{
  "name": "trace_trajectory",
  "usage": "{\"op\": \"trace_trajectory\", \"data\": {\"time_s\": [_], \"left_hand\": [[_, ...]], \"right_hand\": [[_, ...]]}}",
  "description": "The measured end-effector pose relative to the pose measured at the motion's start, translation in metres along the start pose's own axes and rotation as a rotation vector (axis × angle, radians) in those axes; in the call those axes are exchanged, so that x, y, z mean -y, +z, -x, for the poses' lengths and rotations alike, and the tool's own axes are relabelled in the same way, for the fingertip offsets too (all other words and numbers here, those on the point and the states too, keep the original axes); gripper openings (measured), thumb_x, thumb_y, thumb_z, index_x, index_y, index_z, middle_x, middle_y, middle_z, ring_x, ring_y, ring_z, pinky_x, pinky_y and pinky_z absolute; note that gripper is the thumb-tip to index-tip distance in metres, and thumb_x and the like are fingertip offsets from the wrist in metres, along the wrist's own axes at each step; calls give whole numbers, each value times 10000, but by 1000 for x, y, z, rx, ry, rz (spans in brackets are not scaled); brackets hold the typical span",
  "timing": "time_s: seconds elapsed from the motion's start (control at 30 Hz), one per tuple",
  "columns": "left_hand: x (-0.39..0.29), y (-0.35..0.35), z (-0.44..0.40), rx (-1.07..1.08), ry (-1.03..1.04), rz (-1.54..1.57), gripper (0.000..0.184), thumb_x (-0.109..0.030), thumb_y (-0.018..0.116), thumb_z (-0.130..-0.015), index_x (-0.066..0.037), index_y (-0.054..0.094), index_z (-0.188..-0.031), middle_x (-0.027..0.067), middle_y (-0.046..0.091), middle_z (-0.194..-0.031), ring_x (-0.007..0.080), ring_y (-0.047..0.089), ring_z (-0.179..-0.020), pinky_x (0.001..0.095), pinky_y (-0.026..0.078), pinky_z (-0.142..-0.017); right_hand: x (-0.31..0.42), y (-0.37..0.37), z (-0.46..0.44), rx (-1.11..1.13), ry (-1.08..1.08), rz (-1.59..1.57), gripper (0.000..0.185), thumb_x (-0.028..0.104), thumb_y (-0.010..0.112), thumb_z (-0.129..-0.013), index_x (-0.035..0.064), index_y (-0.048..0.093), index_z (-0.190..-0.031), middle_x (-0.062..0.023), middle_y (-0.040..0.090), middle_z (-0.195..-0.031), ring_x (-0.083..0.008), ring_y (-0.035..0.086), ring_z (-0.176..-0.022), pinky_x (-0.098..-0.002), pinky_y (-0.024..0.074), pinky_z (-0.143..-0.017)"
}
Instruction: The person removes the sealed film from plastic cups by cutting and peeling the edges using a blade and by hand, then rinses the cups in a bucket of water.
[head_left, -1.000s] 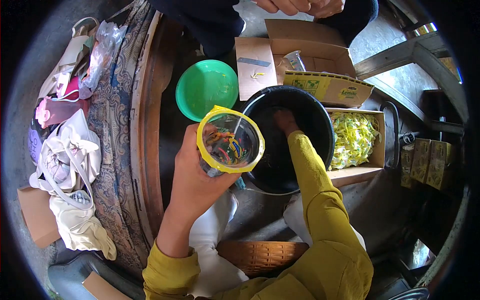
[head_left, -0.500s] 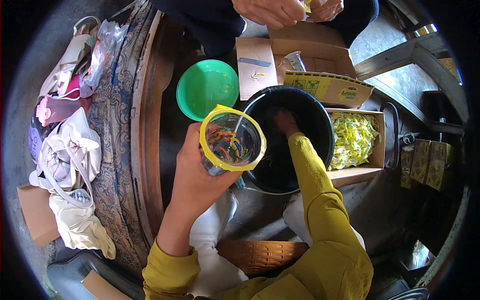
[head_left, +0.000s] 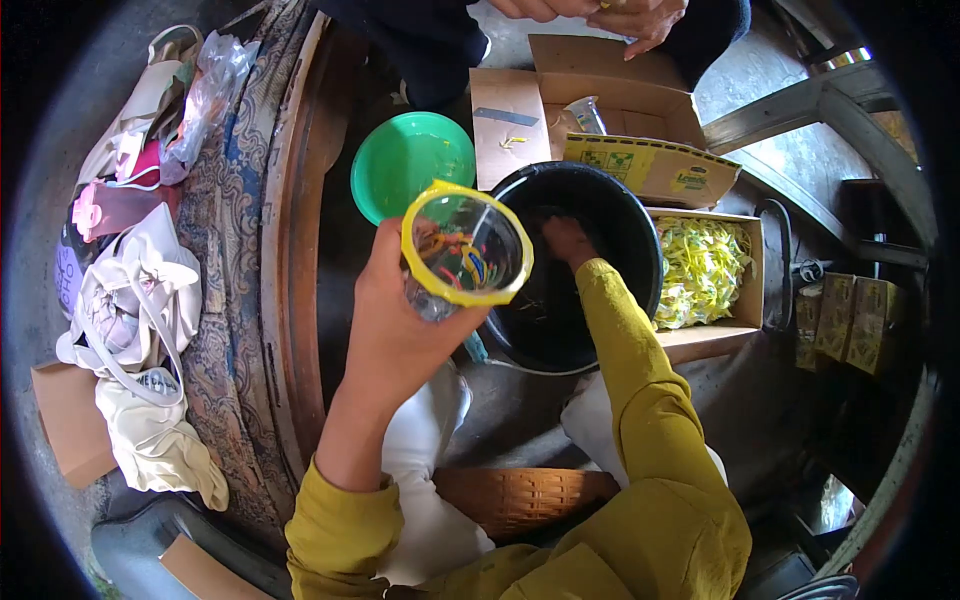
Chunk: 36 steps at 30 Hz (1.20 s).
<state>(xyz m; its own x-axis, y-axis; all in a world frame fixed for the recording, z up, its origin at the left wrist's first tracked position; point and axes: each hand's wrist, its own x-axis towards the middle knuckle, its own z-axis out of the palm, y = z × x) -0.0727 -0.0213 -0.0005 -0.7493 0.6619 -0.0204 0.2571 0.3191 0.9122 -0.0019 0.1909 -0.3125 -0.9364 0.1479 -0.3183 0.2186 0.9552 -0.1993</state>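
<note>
My left hand (head_left: 390, 310) is wrapped round a clear plastic cup (head_left: 468, 250) with a yellow scalloped rim. Its mouth tilts towards me, and colourful red, yellow and blue marks show through it. My right hand (head_left: 568, 242) reaches down inside a black bucket (head_left: 655, 235), whose dark interior hides the fingers and anything they touch. A green basin (head_left: 400, 165) stands just beyond the cup. To the right of the bucket, a cardboard box (head_left: 755, 290) holds a heap of small yellow-and-white wrapped pieces (head_left: 700, 270).
Across from me, another person's hands (head_left: 610, 15) are above an opened carton (head_left: 640, 90) with a clear cup (head_left: 587, 115) in it. Wooden furniture (head_left: 290, 270) runs along the left, with bags (head_left: 140, 310) beyond. Small boxes (head_left: 850, 320) stand at right.
The view has shifted slightly, so the surroundings sit a little higher. My left hand keeps its hold on the cup, and my right hand stays in the bucket. The other person's fingers have moved.
</note>
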Motion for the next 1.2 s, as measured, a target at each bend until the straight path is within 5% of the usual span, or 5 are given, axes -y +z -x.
{"op": "trace_trajectory", "data": {"time_s": [0.4,0.57,0.77,1.0,1.2], "left_hand": [[-19,0,18,-122,179,-50,507,-120,749,-599,7,438,-979,159,565,-910,256,556,-868,331,430,-768],[-26,-8,32,-161,257,13,529,-143,762,-598,17,438,-985,165,570,-920,260,561,-873,331,433,-771],[-30,-6,40,-144,270,51,556,-152,768,-591,22,432,-999,173,568,-926,260,561,-886,331,434,-788],[-24,-2,35,-127,297,-8,567,-154,768,-588,23,427,-1005,176,564,-929,271,561,-892,338,436,-790],[-22,1,26,-103,271,-8,568,-153,767,-589,22,425,-1007,175,562,-931,275,560,-885,337,437,-787]], "right_hand": [[6,-146,90,-60,-53,-345,457,81,624,-617,64,509,-1059,-136,613,-730,-312,600,-726,-385,482,-649],[11,-187,138,-134,-34,-760,432,-5,640,-676,19,481,-1077,-49,611,-677,-96,567,-627,-241,455,-607],[26,-192,168,-261,17,-863,441,11,664,-674,5,477,-1074,-56,605,-672,-102,563,-617,-243,447,-597],[51,-180,177,-411,148,-401,336,51,593,-659,81,553,-991,-93,605,-634,-257,599,-628,-352,468,-579],[50,-123,168,-64,-96,192,304,81,579,-657,144,591,-954,-100,618,-725,-272,614,-689,-396,472,-596]]}}
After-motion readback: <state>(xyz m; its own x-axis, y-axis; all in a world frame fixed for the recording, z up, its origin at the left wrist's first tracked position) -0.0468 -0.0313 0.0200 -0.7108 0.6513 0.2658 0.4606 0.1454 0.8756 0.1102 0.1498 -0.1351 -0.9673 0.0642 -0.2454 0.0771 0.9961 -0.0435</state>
